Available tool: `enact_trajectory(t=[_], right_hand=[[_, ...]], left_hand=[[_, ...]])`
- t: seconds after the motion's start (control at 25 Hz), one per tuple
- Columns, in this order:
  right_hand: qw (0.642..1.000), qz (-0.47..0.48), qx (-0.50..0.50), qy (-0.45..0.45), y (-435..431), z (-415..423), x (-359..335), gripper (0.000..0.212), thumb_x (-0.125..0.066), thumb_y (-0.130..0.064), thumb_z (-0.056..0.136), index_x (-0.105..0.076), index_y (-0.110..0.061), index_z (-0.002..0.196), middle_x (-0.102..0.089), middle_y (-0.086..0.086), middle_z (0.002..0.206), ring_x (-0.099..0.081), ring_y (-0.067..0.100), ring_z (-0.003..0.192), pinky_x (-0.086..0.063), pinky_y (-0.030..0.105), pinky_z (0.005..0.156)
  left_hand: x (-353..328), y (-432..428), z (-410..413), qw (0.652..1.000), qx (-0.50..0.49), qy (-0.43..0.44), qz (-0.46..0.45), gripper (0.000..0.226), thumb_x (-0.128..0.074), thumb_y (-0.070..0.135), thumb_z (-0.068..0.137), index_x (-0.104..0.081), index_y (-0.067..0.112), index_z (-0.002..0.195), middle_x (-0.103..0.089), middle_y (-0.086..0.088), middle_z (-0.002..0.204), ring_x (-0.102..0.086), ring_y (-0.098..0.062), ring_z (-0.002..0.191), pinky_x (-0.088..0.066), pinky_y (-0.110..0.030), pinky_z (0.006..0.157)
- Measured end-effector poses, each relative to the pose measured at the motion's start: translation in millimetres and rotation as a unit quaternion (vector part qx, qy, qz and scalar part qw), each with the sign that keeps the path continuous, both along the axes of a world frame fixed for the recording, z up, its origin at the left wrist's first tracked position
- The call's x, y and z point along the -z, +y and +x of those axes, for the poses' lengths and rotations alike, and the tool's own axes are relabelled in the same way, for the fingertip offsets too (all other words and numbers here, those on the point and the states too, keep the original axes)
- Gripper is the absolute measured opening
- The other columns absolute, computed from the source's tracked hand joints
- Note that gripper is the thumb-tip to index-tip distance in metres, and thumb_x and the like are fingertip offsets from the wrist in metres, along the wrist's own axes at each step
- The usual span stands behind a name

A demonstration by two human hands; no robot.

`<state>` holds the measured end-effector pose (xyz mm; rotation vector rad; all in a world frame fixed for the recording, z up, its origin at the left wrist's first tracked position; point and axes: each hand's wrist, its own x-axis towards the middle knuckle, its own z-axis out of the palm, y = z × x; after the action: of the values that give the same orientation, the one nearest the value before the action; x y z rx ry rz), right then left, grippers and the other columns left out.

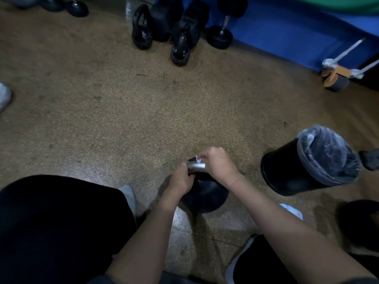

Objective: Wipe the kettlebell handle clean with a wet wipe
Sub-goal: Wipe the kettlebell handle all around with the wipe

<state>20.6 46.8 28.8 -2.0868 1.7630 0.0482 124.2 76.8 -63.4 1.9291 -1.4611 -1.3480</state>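
Observation:
A black kettlebell (207, 196) stands on the speckled floor just in front of me. Its silver handle (196, 166) shows between my two hands. My left hand (180, 180) is closed around the near left side of the handle. My right hand (218, 162) wraps over the handle's right part and pinches a small white wet wipe (198, 159), of which only a crumpled corner sticks out. The rest of the wipe is hidden under my fingers.
A black bin (309, 162) lined with a clear bag lies tilted to the right. A light-blue wipe packet (292, 211) lies beside my right forearm. Several black kettlebells (142, 29) and dumbbells (220, 35) line the far edge by a blue mat (297, 27). My knees frame the bottom.

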Motion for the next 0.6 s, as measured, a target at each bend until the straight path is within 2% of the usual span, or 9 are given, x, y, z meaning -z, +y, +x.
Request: enact_trajectory(t=[0.12,0.24,0.44,0.6], right_hand=[[0.999,0.042,0.022,0.006,-7,8,-6,0.021,-0.058,-0.011,0.084,-0.073,-0.019,0.094,-0.071,0.013,0.098,-0.065,0.029,0.094,-0.051,0.030,0.084],[0.998,0.062,-0.009,-0.007,-2,11,-13,0.017,-0.062,-0.018,0.082,-0.073,-0.018,0.095,-0.071,0.013,0.100,-0.064,0.029,0.096,-0.049,0.029,0.084],[0.998,0.063,0.027,0.001,-5,15,-19,0.019,-0.058,-0.012,0.084,-0.073,-0.016,0.096,-0.070,0.013,0.103,-0.063,0.029,0.099,-0.050,0.029,0.086],[0.998,0.055,-0.023,0.015,4,24,-13,0.024,-0.054,-0.010,0.088,-0.071,-0.013,0.104,-0.067,0.017,0.109,-0.060,0.032,0.106,-0.047,0.031,0.088]], left_hand=[[1,-1,0,1.000,0.001,-0.003,0.008,0.041,-0.055,0.009,0.084,-0.047,0.013,0.123,-0.062,-0.014,0.116,-0.059,-0.031,0.108,-0.044,-0.033,0.090],[2,-2,0,1.000,0.000,-0.003,0.005,0.043,-0.058,0.008,0.082,-0.046,0.013,0.124,-0.062,-0.014,0.117,-0.059,-0.032,0.110,-0.046,-0.035,0.093],[7,-2,-1,1.000,-0.011,0.004,-0.002,0.039,-0.059,0.010,0.079,-0.049,0.014,0.116,-0.065,-0.014,0.109,-0.062,-0.032,0.102,-0.050,-0.043,0.089],[35,-4,-3,0.999,-0.028,0.025,-0.009,0.034,-0.057,0.023,0.072,-0.054,0.014,0.105,-0.069,-0.010,0.098,-0.066,-0.029,0.095,-0.054,-0.045,0.082]])
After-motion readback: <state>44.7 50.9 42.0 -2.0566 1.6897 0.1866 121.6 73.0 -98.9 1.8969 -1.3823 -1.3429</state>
